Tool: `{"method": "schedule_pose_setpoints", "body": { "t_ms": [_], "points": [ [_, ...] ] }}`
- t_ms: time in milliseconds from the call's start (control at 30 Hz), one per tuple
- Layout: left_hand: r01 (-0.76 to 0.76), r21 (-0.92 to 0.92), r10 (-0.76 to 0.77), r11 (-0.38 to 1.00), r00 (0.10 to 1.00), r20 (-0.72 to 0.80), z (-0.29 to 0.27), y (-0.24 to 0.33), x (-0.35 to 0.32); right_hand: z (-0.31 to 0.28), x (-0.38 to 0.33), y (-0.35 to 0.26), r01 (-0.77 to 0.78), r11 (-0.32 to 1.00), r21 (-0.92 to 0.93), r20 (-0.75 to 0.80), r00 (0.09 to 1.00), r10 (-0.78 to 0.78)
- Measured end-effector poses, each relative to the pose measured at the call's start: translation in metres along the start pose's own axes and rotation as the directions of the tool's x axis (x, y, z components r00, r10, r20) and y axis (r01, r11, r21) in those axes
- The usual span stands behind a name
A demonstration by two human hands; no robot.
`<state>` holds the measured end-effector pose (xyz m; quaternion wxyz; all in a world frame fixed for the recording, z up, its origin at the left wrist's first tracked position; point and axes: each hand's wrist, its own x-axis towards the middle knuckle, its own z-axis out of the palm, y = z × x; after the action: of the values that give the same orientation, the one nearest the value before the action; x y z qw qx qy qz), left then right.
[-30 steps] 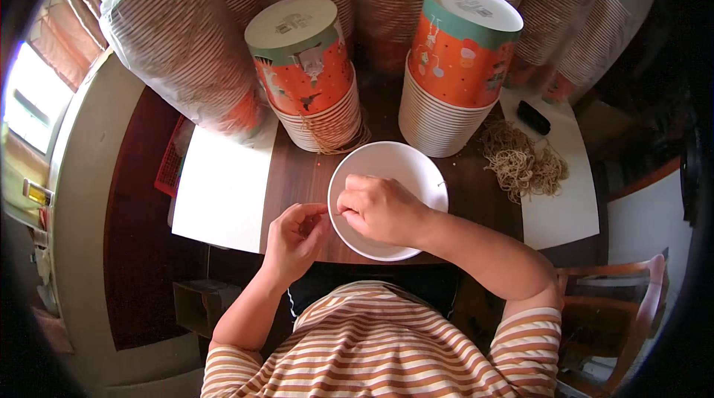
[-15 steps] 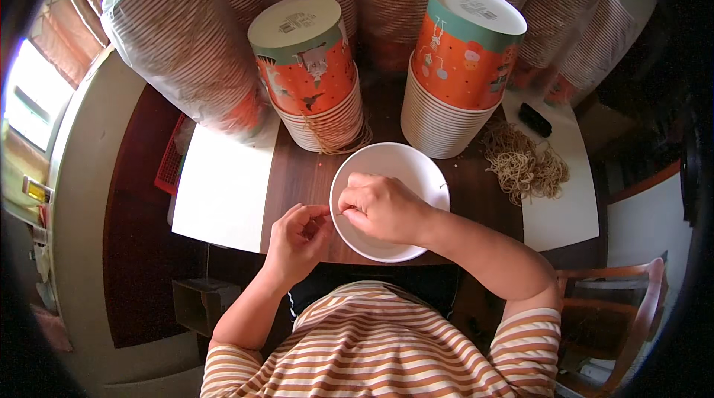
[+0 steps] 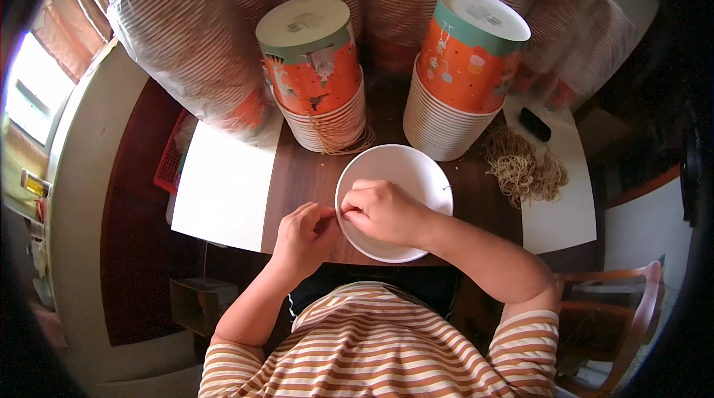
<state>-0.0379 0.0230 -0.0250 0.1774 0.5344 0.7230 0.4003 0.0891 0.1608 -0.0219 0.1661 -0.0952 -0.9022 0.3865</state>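
A white paper bucket (image 3: 416, 167) stands mouth up at the table's front edge, with a short bit of string showing at its right rim. My right hand (image 3: 383, 212) reaches inside it, fingers closed in a pinch against the left wall. Outside that same wall is my left hand (image 3: 305, 240), its thumb and forefinger drawn together close to the bucket. Whatever lies between the fingertips of either hand is too small or hidden to make out.
Two upside-down stacks of orange-and-green paper buckets (image 3: 316, 74) (image 3: 468, 63) stand behind. Beige string loops (image 3: 338, 146) hang by the left stack; a tangled string bundle (image 3: 528, 167) lies right, near a black object (image 3: 535, 124). Plastic-wrapped stacks (image 3: 186, 41) line the back. A wooden chair (image 3: 643, 301) stands right.
My left hand's thumb and forefinger have come closer together at the bucket wall. My right hand keeps its pinch inside. The whole view has shifted slightly.
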Motion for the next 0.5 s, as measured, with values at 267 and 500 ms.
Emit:
{"method": "schedule_pose_setpoints", "body": {
  "t_ms": [267, 500],
  "points": [
    [0.368, -0.601, -0.175, 0.709, 0.918, 0.356, -0.006, -0.017, -0.018, -0.025, -0.028, -0.047, -0.241, 0.961, -0.138, 0.191, 0.945, 0.265],
    [0.130, -0.613, 0.065, 0.779, 0.956, 0.285, -0.017, -0.016, -0.032, -0.035, -0.050, -0.047, -0.152, 0.961, -0.233, 0.194, 0.961, 0.199]
  ]
}}
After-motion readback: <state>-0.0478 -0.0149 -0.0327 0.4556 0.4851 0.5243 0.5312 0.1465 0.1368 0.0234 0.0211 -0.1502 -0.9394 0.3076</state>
